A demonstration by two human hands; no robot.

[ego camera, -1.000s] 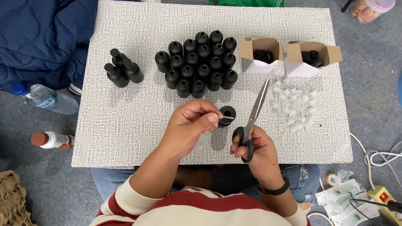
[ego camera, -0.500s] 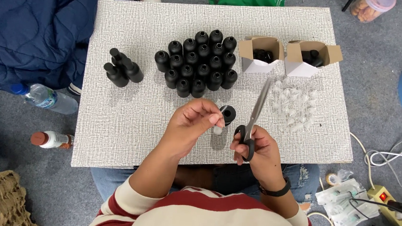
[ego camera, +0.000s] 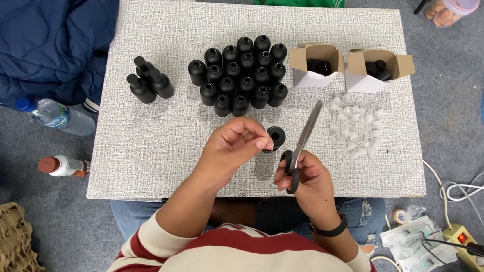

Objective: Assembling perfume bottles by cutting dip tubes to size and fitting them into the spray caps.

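left hand (ego camera: 235, 147) pinches a black bottle (ego camera: 275, 138) over the table (ego camera: 153, 151); right hand (ego camera: 305, 179) grips closed scissors (ego camera: 303, 141).

A single head-worn camera looks steeply down from above the person, fairly near, with the table (ego camera: 152, 163) beyond the fingers (ego camera: 262, 142) and floor clutter around.

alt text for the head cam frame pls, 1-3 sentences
Seen from above, a person's left hand pinches a small black bottle over a white table while the right hand holds scissors. Behind stand clustered black bottles and two open cardboard boxes.
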